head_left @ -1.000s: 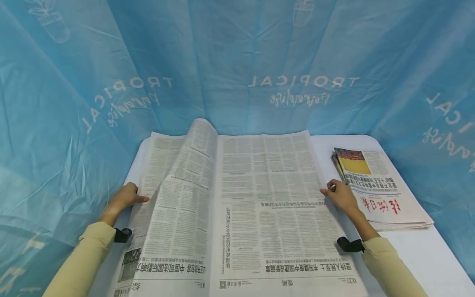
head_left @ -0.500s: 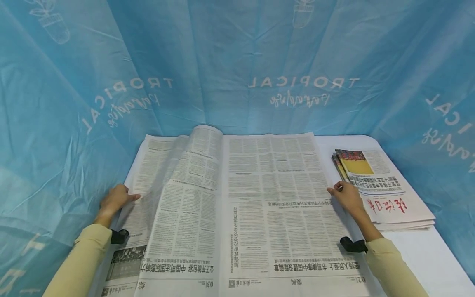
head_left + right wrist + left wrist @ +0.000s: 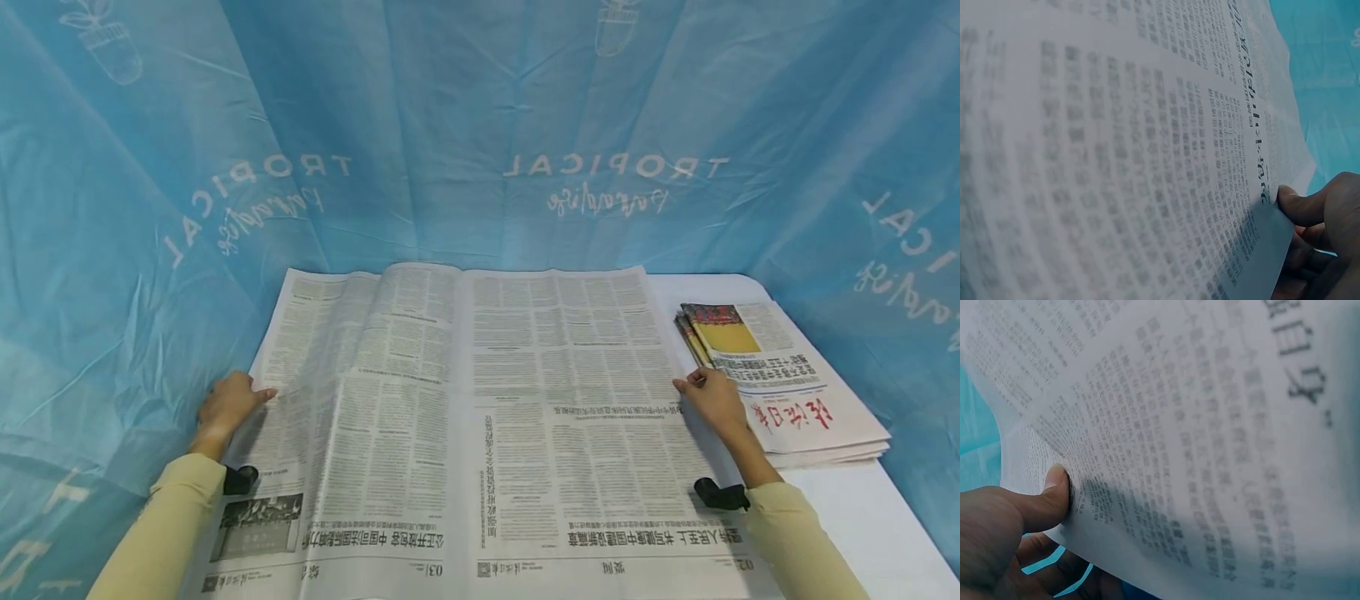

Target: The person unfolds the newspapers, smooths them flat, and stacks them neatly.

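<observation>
A large newspaper [image 3: 577,467] lies spread wide open, its print upside down in the head view. My left hand [image 3: 227,408] pinches its left edge; in the left wrist view the thumb [image 3: 1050,503] lies on top of the paper and the other fingers are under it. Across the spread, my right hand [image 3: 714,406] pinches the right edge between thumb [image 3: 1300,206] and curled fingers, partly hidden behind the sheet. Left of the centre crease, an inner page [image 3: 390,442] bulges up in a soft fold that overlaps the outer left page [image 3: 277,433].
A stack of folded newspapers [image 3: 795,375] with a red masthead sits to the right, close beside my right hand. Under everything is a white table [image 3: 862,517]. Blue printed curtains [image 3: 480,108] surround the table's back and sides.
My left hand has moved left and my right hand slightly right, drawing the newspaper wider. The centre crease has shifted right, and the raised inner page has sunk flatter.
</observation>
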Action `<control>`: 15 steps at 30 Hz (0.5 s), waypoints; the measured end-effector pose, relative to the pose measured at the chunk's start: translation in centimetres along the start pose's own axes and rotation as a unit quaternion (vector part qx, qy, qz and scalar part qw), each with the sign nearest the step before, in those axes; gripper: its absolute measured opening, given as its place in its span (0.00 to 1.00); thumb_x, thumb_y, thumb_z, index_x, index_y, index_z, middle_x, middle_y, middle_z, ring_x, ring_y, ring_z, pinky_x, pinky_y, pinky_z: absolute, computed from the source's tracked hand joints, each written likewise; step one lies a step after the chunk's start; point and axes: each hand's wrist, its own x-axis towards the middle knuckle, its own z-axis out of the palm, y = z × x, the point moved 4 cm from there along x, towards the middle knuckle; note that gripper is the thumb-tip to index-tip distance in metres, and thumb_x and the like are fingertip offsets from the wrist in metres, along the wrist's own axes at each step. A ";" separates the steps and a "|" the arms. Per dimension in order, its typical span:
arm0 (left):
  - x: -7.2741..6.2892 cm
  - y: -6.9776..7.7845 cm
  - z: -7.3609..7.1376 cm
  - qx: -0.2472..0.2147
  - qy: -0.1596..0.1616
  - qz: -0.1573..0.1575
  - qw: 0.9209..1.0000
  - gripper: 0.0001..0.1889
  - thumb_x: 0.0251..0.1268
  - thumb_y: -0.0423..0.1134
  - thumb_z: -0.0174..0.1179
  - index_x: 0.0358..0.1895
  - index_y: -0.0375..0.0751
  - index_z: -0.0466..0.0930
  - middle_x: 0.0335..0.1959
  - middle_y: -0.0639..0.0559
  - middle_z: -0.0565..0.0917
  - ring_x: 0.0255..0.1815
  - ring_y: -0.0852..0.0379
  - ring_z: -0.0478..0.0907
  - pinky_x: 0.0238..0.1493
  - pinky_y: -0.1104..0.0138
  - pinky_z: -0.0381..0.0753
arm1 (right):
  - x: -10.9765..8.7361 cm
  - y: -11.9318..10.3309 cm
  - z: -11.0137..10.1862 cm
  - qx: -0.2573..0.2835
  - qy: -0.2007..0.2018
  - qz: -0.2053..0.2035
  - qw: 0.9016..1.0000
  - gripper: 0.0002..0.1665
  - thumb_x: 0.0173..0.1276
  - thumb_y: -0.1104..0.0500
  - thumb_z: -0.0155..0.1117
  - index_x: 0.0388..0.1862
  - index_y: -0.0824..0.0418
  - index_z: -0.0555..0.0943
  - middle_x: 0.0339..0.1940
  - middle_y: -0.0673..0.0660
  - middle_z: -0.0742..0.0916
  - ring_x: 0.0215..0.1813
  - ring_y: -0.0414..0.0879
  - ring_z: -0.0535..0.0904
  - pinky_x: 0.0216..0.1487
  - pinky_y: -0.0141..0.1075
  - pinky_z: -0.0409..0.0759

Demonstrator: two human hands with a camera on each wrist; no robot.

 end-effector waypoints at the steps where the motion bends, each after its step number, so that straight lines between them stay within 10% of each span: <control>1: 0.0 -0.1 0.0 -0.002 0.002 -0.002 1.000 0.26 0.69 0.44 0.59 0.48 0.16 0.69 0.37 0.23 0.74 0.29 0.39 0.73 0.28 0.50 0.70 | 0.0 0.1 0.0 -0.002 0.005 0.001 1.000 0.20 0.69 0.52 0.63 0.36 0.72 0.78 0.28 0.65 0.83 0.25 0.49 0.75 0.23 0.37 0.69; 9: 0.5 -0.3 -0.5 0.014 -0.026 -0.013 0.999 0.27 0.70 0.37 0.54 0.56 0.11 0.64 0.54 0.17 0.69 0.49 0.23 0.73 0.42 0.41 0.74 | 0.1 1.3 -0.6 -0.008 0.008 0.008 1.000 0.20 0.69 0.52 0.62 0.34 0.71 0.78 0.23 0.60 0.81 0.23 0.47 0.72 0.22 0.37 0.67; 15: 0.8 -0.4 -0.8 0.023 -0.041 -0.012 0.999 0.26 0.68 0.37 0.54 0.54 0.11 0.65 0.51 0.17 0.71 0.45 0.27 0.74 0.42 0.42 0.74 | 0.2 1.8 -1.0 -0.008 0.013 0.002 1.000 0.20 0.69 0.51 0.63 0.33 0.71 0.78 0.24 0.62 0.81 0.23 0.48 0.73 0.22 0.37 0.67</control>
